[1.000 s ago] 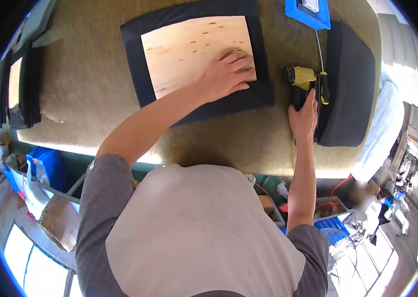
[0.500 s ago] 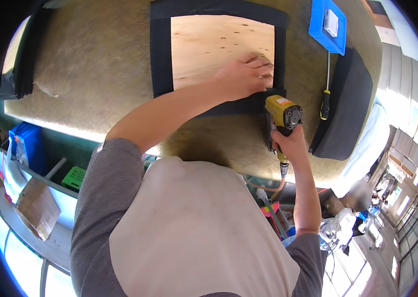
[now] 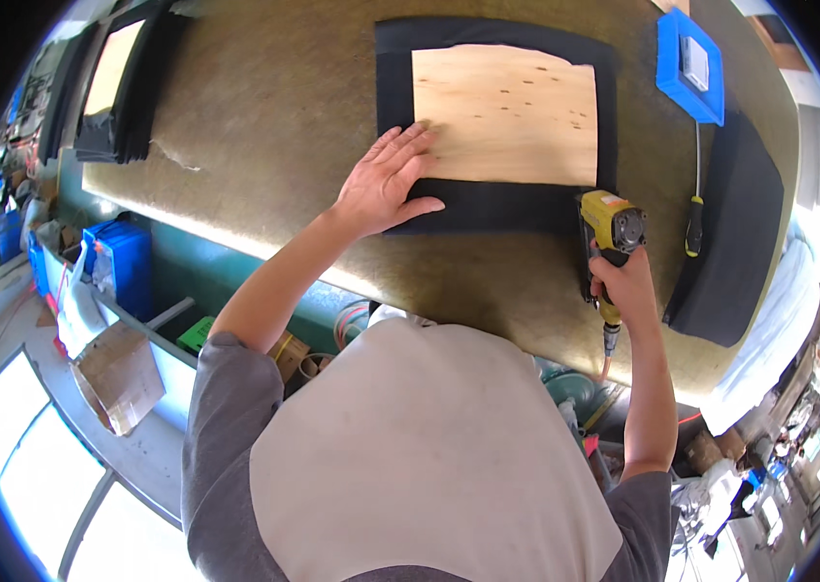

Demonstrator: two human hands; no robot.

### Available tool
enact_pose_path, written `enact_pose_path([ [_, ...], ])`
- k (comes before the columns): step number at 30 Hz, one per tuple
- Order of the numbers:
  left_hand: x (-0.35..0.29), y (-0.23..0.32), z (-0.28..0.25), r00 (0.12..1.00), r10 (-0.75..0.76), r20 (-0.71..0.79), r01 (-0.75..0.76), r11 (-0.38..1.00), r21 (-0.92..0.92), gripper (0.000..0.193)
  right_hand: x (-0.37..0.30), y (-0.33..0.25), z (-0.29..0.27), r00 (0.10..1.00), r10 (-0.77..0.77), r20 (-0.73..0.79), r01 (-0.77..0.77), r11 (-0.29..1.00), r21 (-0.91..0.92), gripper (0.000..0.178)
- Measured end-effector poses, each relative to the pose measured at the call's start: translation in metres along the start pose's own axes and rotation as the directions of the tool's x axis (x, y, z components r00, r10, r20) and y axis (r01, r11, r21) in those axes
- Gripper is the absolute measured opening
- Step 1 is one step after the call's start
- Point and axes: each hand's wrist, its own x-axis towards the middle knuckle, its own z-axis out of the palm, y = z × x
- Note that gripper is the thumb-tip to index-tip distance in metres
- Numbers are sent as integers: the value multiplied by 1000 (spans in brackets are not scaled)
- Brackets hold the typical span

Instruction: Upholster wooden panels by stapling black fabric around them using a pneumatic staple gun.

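Observation:
A plywood board lies flat on the table, with black sheet material showing as a border around it. My left hand rests at the lower left corner of this piece, its fingers stretched out over the black edge and its thumb apart; nothing is in it. In my right hand is a yellow and black staple gun, gripped by its handle. The gun's head reaches the lower right corner of the black border; its nose is hidden, so contact is unclear. A hose runs down from the handle.
A blue bin with a small white box stands at the far right. Below it lie a screwdriver and black sheets. Stacked black-edged boards sit at the far left. A cardboard box is beyond the table's near left edge.
My left hand has moved from the board's right side to its lower left corner. The staple gun stays in my right hand near the lower right corner. The whole view has shifted.

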Motion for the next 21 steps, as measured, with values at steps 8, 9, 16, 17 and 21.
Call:
enact_pose_path([
  [8,3,-1,4,999,-39,-18,41,986,161,52,-11,-9,13,997,-58,44,59,998,-29,23],
  [9,3,-2,6,999,-42,-20,45,985,167,49,-12,-12,14,997,-60,43,62,997,-45,23],
  [16,5,2,11,994,-38,-101,48,993,106,41,-15,-26,55,998,3,68,2,998,-68,18],
  [17,5,3,12,992,-41,-117,53,994,96,40,-14,-28,60,998,4,65,0,997,-71,18],
  [21,6,7,16,986,-25,-164,42,994,99,38,-18,-43,88,982,100,161,-59,968,-246,21],
])
